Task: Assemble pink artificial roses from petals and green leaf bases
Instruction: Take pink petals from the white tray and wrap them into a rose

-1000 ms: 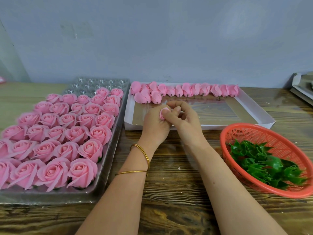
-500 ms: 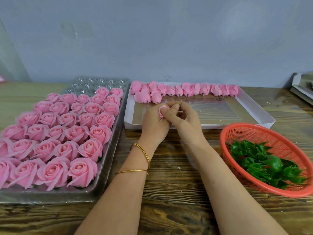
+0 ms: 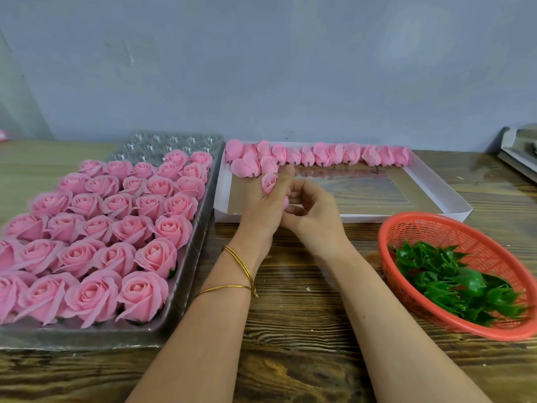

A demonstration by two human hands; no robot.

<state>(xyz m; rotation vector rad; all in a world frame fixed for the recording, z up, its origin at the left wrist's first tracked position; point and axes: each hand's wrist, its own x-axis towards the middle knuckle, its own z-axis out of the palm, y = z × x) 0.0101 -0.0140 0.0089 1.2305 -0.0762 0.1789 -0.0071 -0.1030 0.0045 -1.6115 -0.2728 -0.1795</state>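
Note:
My left hand (image 3: 263,207) holds a small pink rosebud (image 3: 269,183) between thumb and fingers, just over the near left corner of the white tray (image 3: 436,184). My right hand (image 3: 312,212) sits beside it with fingers curled, a bit of pink (image 3: 286,202) showing where the two hands meet. A row of pink petal buds (image 3: 328,155) lines the tray's far edge. Green leaf bases (image 3: 453,280) lie in the red basket (image 3: 436,231) on the right.
A clear plastic tray (image 3: 189,274) on the left holds several finished pink roses (image 3: 116,222), with free cups at its far end. The wooden table (image 3: 290,330) lies under my forearms. A grey box corner (image 3: 520,152) sits far right.
My left hand lifted the bud higher and farther toward the tray. My right hand's fingers came off the top of the bud and dropped lower beside the left hand.

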